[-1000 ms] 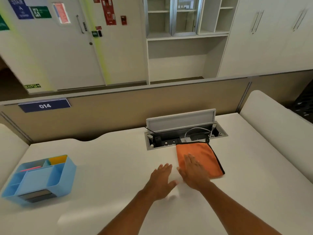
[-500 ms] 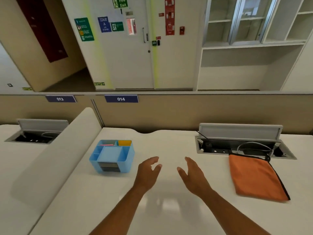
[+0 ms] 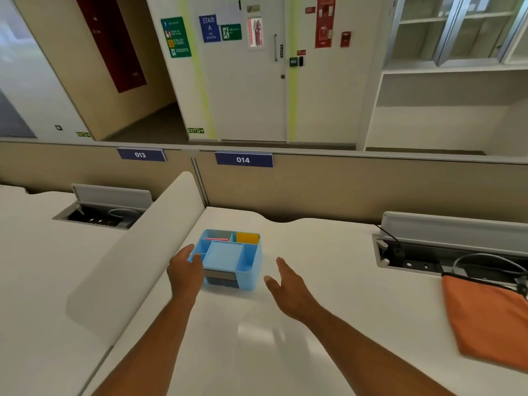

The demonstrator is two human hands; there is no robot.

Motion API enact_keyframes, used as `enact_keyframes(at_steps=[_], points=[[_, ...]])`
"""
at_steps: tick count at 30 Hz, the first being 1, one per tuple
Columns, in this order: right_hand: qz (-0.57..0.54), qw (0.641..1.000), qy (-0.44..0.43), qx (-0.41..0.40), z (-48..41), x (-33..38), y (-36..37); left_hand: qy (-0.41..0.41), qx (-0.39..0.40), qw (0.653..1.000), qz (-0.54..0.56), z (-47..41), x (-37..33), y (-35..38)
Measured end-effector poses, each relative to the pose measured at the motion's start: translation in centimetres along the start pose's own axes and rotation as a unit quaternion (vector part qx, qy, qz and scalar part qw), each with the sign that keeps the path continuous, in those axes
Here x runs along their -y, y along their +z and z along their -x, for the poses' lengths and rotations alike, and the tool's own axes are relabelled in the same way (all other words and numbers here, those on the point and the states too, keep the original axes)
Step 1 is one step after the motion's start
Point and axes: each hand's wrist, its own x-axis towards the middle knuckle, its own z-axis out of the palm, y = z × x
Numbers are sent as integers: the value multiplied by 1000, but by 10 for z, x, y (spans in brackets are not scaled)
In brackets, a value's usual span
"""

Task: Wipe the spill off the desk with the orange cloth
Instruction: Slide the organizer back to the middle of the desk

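White desk (image 3: 328,281) in an office bay, beige partition (image 3: 357,190) along the back with a blue "014" plate (image 3: 243,160), white door (image 3: 251,81) and signs beyond.

At 12 o'clock from the hands: blue desk organizer (image 3: 228,260), upright, with a pink item in a back compartment and a yellow block in the back right one.

Left hand (image 3: 185,271) reaching forward from 7 o'clock, forearm bare, palm turned inward, fingers loosely spread and empty. Fingertips right at the organizer's left wall; touching or just short of it, cannot tell.

Right hand (image 3: 287,284) stretched out from 5 o'clock, palm turned toward the left, fingers extended and apart, holding nothing. Near the organizer's right side, at about 4 o'clock of it, clearly apart from it.

Orange cloth (image 3: 485,318) well apart at 3 o'clock from the right hand, flat on the desk, dark edging along its back edge, cut off by the picture's right border. Just behind it, at its 12 o'clock, open cable tray (image 3: 414,261) sunk into the desk, lid raised, grey cable coiled inside.

Faint glossy patch (image 3: 257,332) on the desk between the forearms; spill or glare, cannot tell.
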Motion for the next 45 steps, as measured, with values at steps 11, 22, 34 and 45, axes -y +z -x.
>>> enact_keyframes(at_steps=[11, 22, 34, 45], points=[[-156, 983, 81, 54, -45, 23, 47, -115, 97, 986, 67, -55, 48, 2], [-237, 968, 79, 32, -59, -3, 51, -59, 97, 992, 62, -43, 33, 19], [-237, 965, 61, -91, -14, -79, -50, -44, 140, 987, 70, 29, -28, 120], [-249, 951, 85, -159, 19, -153, -102, -36, 183, 981, 48, 93, -66, 194]])
